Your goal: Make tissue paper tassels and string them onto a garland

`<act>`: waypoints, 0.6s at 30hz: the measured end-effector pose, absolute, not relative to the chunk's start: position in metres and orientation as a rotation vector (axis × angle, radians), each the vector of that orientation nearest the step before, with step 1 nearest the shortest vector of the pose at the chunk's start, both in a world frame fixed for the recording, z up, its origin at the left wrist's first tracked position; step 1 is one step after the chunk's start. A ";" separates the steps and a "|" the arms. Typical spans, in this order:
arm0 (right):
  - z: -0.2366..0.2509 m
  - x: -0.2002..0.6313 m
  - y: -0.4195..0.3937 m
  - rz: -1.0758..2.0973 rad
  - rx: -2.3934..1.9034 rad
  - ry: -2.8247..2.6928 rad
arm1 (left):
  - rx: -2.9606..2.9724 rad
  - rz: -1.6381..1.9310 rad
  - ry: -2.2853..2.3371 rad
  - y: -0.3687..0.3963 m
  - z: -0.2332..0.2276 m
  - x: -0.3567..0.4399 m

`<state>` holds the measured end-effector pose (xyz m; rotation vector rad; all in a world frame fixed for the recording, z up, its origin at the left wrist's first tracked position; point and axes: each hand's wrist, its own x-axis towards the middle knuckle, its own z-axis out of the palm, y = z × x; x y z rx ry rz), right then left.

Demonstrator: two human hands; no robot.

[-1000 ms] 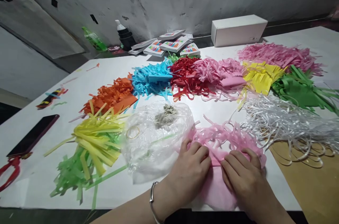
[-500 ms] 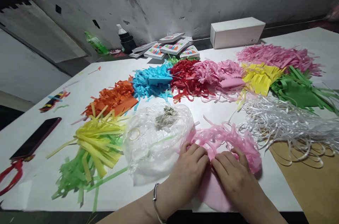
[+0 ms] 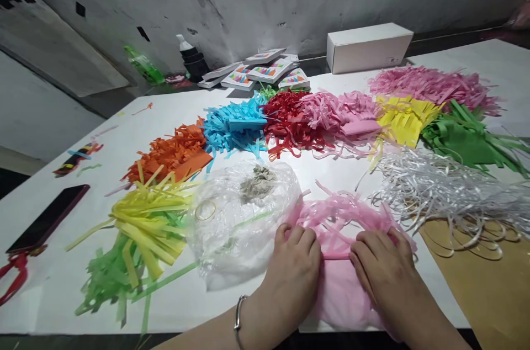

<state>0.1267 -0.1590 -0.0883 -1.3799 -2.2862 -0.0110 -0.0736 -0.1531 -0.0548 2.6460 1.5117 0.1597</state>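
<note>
Both hands have slid apart along the pink tissue (image 3: 337,223) at lower centre. The left hand (image 3: 296,264) and right hand (image 3: 383,267) each pinch its folded edge, pressing it to the bench (image 3: 62,284), so the crease looks to be lengthening.

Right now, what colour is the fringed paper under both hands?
Pink fringed paper, clearest in the head view.
</note>
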 end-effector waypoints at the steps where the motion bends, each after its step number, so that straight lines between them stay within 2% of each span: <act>1: -0.088 0.124 -0.158 -0.017 -1.413 -2.268 | 2.625 0.140 1.544 -0.152 -0.053 -0.071; 5: -0.090 0.119 -0.156 -0.080 -1.471 -2.197 | 2.595 0.160 1.596 -0.148 -0.051 -0.069; 12: -0.094 0.122 -0.154 -0.034 -1.463 -2.211 | 2.951 0.288 1.229 -0.145 -0.056 -0.072; 18: -0.102 0.123 -0.156 -0.125 -1.110 -2.198 | 2.806 0.106 1.239 -0.125 -0.046 -0.063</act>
